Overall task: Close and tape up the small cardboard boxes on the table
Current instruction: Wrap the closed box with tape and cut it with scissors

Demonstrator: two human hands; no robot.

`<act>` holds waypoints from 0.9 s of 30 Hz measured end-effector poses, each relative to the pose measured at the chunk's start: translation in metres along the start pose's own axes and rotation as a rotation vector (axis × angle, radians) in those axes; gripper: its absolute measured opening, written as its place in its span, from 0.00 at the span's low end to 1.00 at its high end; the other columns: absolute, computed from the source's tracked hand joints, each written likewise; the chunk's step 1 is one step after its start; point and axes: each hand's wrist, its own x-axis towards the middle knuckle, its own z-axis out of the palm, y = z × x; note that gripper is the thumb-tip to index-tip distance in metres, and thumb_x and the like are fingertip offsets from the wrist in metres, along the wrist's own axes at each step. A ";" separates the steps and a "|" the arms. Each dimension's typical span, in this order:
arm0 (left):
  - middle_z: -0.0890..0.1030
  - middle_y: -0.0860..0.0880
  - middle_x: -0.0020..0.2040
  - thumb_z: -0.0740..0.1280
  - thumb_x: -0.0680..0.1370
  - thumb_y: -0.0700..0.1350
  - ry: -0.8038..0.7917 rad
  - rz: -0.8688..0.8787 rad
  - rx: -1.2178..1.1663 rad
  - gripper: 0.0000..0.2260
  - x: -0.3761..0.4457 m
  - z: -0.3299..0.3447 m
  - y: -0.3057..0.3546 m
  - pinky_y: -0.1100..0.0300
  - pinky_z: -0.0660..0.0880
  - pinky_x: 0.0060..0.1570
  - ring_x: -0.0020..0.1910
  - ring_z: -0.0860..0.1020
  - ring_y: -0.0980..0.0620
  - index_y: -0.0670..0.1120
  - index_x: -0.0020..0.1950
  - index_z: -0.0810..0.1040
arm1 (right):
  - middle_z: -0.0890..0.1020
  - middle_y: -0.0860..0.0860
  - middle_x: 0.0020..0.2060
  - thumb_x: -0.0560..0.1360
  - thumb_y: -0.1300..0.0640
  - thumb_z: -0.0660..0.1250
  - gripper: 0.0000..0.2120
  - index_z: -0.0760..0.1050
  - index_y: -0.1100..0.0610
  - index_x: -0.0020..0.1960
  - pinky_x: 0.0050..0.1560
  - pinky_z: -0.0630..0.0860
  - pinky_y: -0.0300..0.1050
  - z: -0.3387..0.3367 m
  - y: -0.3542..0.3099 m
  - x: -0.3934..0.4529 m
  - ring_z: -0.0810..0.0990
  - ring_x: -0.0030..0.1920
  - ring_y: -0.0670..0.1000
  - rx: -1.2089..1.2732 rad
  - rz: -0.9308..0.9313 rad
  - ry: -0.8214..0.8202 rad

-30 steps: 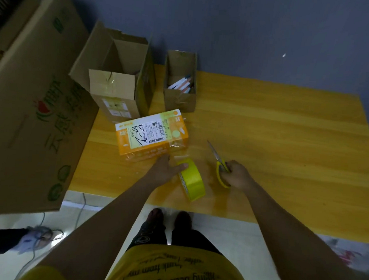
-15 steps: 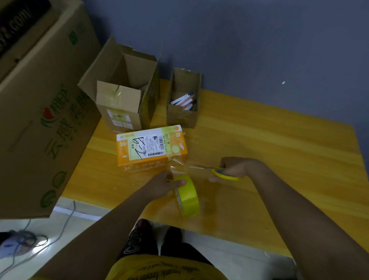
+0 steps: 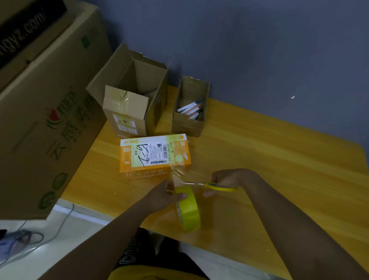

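the orange box (image 3: 155, 156) lies closed on the worktop (image 3: 274, 166), clear tape (image 3: 178, 175) stretching off it. your left hand (image 3: 162, 195) grips the yellow tape roll (image 3: 188, 208); your right hand (image 3: 226, 180) grips scissors (image 3: 211, 185) at the tape.

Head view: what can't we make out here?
- Orange box: label print too small to read.
- Clear tape strip between the orange box and tape roll: cut or uncut unclear, scissors blades blurred.
- Open brown box: contents hidden by its walls.
- Large carton: cut off at left edge.
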 end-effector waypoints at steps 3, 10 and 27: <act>0.73 0.48 0.66 0.72 0.73 0.53 0.004 -0.022 -0.023 0.30 -0.001 -0.001 0.000 0.57 0.72 0.58 0.62 0.73 0.51 0.45 0.71 0.66 | 0.68 0.48 0.36 0.66 0.29 0.67 0.27 0.65 0.53 0.39 0.34 0.60 0.45 -0.004 -0.004 0.007 0.65 0.38 0.50 -0.013 -0.004 0.001; 0.73 0.45 0.66 0.75 0.71 0.50 0.013 -0.069 -0.139 0.41 0.004 0.000 -0.003 0.50 0.73 0.62 0.62 0.75 0.48 0.45 0.77 0.56 | 0.73 0.46 0.46 0.66 0.30 0.69 0.25 0.71 0.50 0.46 0.40 0.65 0.44 -0.014 -0.004 0.024 0.70 0.43 0.47 0.021 -0.008 -0.006; 0.71 0.47 0.60 0.79 0.67 0.43 0.139 0.019 -0.170 0.33 0.013 0.000 -0.006 0.51 0.74 0.58 0.59 0.72 0.50 0.47 0.61 0.61 | 0.70 0.47 0.29 0.67 0.45 0.77 0.20 0.67 0.52 0.32 0.34 0.61 0.43 -0.021 -0.001 0.031 0.66 0.33 0.48 0.013 -0.165 0.177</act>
